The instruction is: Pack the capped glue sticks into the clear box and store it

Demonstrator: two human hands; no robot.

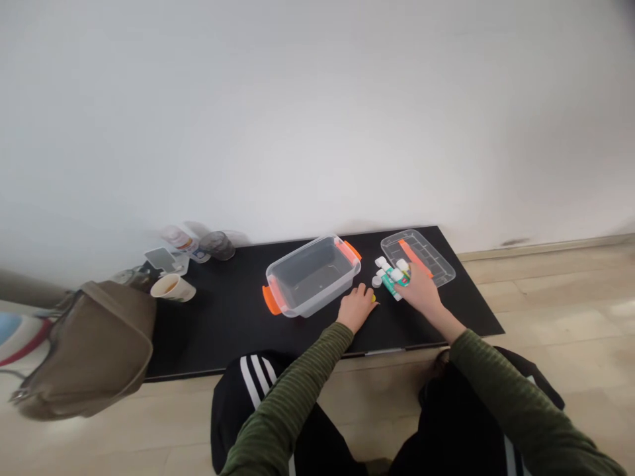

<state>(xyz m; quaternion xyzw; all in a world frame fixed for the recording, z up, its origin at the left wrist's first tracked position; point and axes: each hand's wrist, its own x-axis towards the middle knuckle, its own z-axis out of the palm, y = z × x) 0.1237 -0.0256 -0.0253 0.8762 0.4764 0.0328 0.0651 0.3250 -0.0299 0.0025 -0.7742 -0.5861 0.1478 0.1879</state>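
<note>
Green tubes [389,282] w/ white caps [381,262], bunched flat btwn bin [297,291] & lid [439,268].

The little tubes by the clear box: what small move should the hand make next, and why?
Probably close the right hand on one of the little tubes and lift it toward the clear box. That hand rests on the tubes, the box stands open and looks empty just beside them, and its lid lies apart behind the hand.

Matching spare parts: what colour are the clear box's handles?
Orange handles on the clear box, seen best in the head view.
</note>
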